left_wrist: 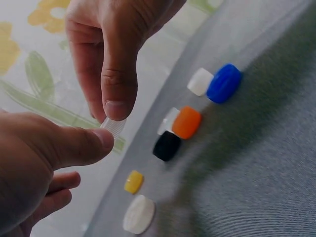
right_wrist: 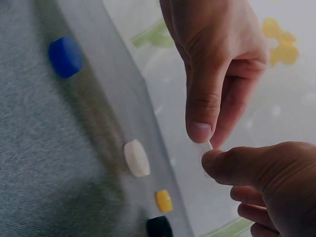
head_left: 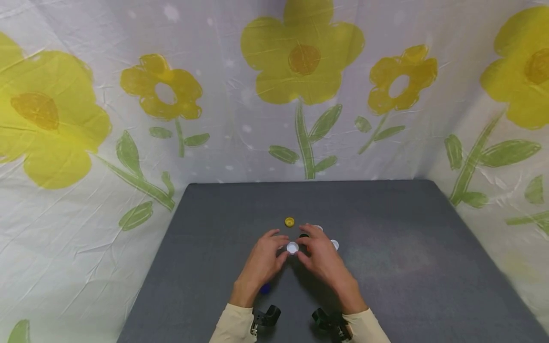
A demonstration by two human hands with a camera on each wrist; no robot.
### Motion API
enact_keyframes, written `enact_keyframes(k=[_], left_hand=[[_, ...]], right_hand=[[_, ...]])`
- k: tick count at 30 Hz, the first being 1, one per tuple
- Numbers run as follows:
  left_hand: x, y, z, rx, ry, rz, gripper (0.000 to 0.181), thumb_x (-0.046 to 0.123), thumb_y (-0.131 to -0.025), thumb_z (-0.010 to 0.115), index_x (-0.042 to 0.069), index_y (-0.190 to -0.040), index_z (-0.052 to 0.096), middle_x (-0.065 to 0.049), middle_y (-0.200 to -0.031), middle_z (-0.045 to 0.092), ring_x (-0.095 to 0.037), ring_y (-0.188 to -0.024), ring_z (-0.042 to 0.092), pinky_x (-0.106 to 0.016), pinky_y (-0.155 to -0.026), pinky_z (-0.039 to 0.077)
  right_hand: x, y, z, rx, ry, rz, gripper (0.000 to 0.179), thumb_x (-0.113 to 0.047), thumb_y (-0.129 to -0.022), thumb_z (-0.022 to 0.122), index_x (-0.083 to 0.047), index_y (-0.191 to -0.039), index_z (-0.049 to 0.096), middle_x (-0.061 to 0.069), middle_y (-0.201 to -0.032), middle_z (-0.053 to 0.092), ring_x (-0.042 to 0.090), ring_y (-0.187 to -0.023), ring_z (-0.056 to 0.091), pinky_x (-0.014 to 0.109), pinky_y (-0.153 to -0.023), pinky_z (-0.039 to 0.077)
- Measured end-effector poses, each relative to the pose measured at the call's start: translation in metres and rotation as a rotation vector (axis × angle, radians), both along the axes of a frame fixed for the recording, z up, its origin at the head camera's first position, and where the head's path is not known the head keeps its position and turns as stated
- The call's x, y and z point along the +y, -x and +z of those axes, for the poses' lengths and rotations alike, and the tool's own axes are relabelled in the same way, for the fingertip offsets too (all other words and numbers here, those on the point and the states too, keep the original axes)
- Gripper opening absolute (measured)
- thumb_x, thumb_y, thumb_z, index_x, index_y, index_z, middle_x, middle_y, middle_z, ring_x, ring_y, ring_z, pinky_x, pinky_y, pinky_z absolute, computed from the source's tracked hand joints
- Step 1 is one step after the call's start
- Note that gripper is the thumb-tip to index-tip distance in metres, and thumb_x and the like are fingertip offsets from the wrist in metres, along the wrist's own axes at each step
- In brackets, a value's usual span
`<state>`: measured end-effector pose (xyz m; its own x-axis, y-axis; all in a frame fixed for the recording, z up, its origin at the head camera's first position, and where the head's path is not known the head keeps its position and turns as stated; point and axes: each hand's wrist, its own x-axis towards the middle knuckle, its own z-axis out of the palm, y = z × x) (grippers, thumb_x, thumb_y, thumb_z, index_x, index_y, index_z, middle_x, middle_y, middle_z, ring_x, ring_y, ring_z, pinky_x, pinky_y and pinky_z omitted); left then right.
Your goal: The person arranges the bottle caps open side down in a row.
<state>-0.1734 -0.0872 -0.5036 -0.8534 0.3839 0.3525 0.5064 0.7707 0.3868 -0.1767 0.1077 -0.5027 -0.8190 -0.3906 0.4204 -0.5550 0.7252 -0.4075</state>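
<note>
A small round white bottle cap (head_left: 292, 247) is held above the table between the two hands, its hollow side facing the head camera. My left hand (head_left: 264, 257) pinches it from the left and my right hand (head_left: 322, 257) from the right. In the left wrist view, the ridged rim of the white cap (left_wrist: 116, 127) shows between the left thumb (left_wrist: 86, 144) and the right thumb (left_wrist: 118, 84). Only a thin edge of it appears in the right wrist view, as the fingertips cover most of it.
Loose caps lie on the dark grey table (head_left: 386, 286): yellow (head_left: 289, 222), black (left_wrist: 167, 145), orange (left_wrist: 186, 122), blue (left_wrist: 224, 83) and several white ones, such as a larger white cap (left_wrist: 138, 214). One blue cap (head_left: 265, 288) sits near the left forearm. A flowered cloth (head_left: 240, 157) hangs behind.
</note>
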Motion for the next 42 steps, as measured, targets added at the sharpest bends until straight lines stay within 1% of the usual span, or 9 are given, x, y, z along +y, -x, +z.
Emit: enact_keyframes(k=[4,9,11,16,21,25,31,37,42], left_hand=[[-0.002,-0.003,0.008,0.023,-0.046,-0.033,0.025,0.016,-0.085,0.081,0.011,-0.109,0.077,-0.003,-0.116,0.075,-0.028,-0.125,0.062,-0.043,-0.101,0.051],[-0.004,-0.007,0.014,0.007,-0.063,-0.031,0.027,0.016,-0.085,0.081,0.012,-0.111,0.077,-0.001,-0.118,0.074,-0.025,-0.124,0.063,-0.042,-0.102,0.051],[-0.004,-0.008,0.014,-0.003,-0.06,-0.025,0.027,0.017,-0.085,0.081,0.014,-0.112,0.077,0.0,-0.119,0.074,-0.023,-0.124,0.063,-0.042,-0.103,0.05],[-0.006,-0.009,0.013,0.022,-0.068,-0.037,0.027,0.017,-0.085,0.081,0.012,-0.111,0.076,-0.003,-0.117,0.074,-0.024,-0.12,0.065,-0.043,-0.102,0.051],[-0.007,-0.01,0.011,0.051,-0.096,-0.045,0.031,0.015,-0.083,0.083,0.01,-0.112,0.076,-0.004,-0.115,0.075,-0.024,-0.116,0.067,-0.041,-0.1,0.052],[-0.008,-0.011,0.01,0.086,-0.134,-0.054,0.034,0.011,-0.079,0.085,0.009,-0.112,0.075,-0.004,-0.115,0.075,-0.023,-0.113,0.069,-0.04,-0.099,0.053],[-0.008,-0.012,0.011,0.138,-0.173,-0.066,0.037,0.008,-0.076,0.087,0.009,-0.111,0.076,-0.004,-0.113,0.075,-0.021,-0.109,0.07,-0.039,-0.095,0.055],[-0.008,-0.011,0.009,0.155,-0.2,-0.073,0.033,0.01,-0.078,0.086,0.01,-0.11,0.077,-0.004,-0.11,0.076,-0.02,-0.105,0.071,-0.038,-0.093,0.056],[-0.008,-0.011,0.009,0.159,-0.236,-0.064,0.027,0.012,-0.083,0.083,0.009,-0.109,0.077,-0.003,-0.108,0.076,-0.018,-0.103,0.072,-0.037,-0.091,0.057]], right_hand=[[0.001,-0.002,0.005,-0.006,-0.009,-0.006,0.029,-0.02,-0.081,0.085,-0.01,-0.107,0.078,0.012,-0.135,0.063,0.033,-0.133,0.053,0.051,-0.109,0.043],[0.001,-0.006,0.008,-0.012,0.011,0.019,0.032,-0.021,-0.083,0.083,-0.009,-0.112,0.077,0.011,-0.136,0.063,0.031,-0.133,0.054,0.049,-0.106,0.046],[0.001,-0.007,0.008,-0.006,0.034,0.033,0.032,-0.02,-0.083,0.083,-0.008,-0.112,0.076,0.011,-0.135,0.063,0.031,-0.132,0.055,0.048,-0.104,0.048],[0.0,-0.008,0.006,-0.009,0.069,0.048,0.031,-0.019,-0.084,0.082,-0.007,-0.112,0.076,0.011,-0.134,0.064,0.03,-0.13,0.056,0.047,-0.103,0.049],[0.001,-0.009,0.006,-0.021,0.075,0.039,0.029,-0.02,-0.085,0.08,-0.009,-0.111,0.076,0.009,-0.134,0.064,0.029,-0.129,0.057,0.047,-0.102,0.05],[0.002,-0.009,0.009,-0.058,0.08,0.022,0.027,-0.022,-0.087,0.078,-0.01,-0.111,0.076,0.009,-0.134,0.064,0.028,-0.129,0.057,0.047,-0.103,0.049],[0.003,-0.01,0.012,-0.123,0.126,0.026,0.026,-0.024,-0.088,0.077,-0.012,-0.112,0.075,0.008,-0.136,0.063,0.028,-0.13,0.057,0.048,-0.106,0.047],[0.002,-0.012,0.014,-0.183,0.175,0.033,0.024,-0.024,-0.091,0.073,-0.013,-0.112,0.074,0.005,-0.138,0.062,0.025,-0.128,0.059,0.047,-0.105,0.048],[0.0,-0.014,0.015,-0.23,0.213,0.021,0.021,-0.03,-0.098,0.066,-0.018,-0.112,0.074,0.003,-0.138,0.063,0.022,-0.13,0.058,0.047,-0.107,0.047]])
